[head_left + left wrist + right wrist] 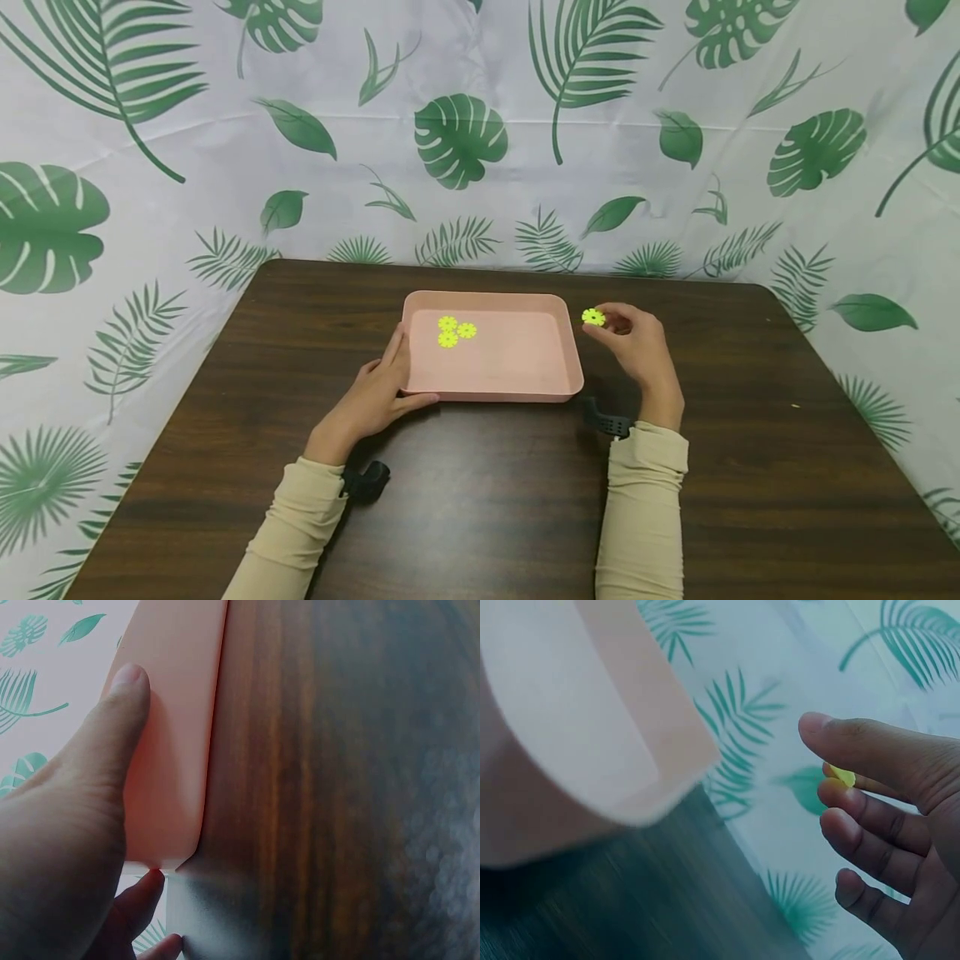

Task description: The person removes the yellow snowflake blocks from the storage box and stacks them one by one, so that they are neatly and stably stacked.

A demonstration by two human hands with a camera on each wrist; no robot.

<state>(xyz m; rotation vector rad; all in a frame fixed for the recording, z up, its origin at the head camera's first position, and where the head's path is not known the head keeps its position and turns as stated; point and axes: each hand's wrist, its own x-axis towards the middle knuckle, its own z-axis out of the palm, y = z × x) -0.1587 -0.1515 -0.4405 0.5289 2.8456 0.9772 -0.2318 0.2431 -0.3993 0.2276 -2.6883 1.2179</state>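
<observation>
A shallow pink tray [517, 367] lies on the table, with three yellow-green flower-shaped discs [447, 339] close together in its left half. My left hand [371, 400] rests against the tray's front left corner. Its thumb [127, 712] lies straight along the front wall and the fingers extend along the left side. Just past the tray's right edge, my right hand [637, 342] pinches another yellow-green flower-shaped disc [593, 317] between thumb and fingers, held upright and apart from the tray. In the right wrist view, only a sliver of this disc [843, 776] shows between the fingers.
The dark wooden table [480, 483] reaches back to a white cloth [525, 183] printed with green leaves. A tiny pale speck [795, 406] lies at the table's right. Dark straps with devices [366, 482] sit on both wrists.
</observation>
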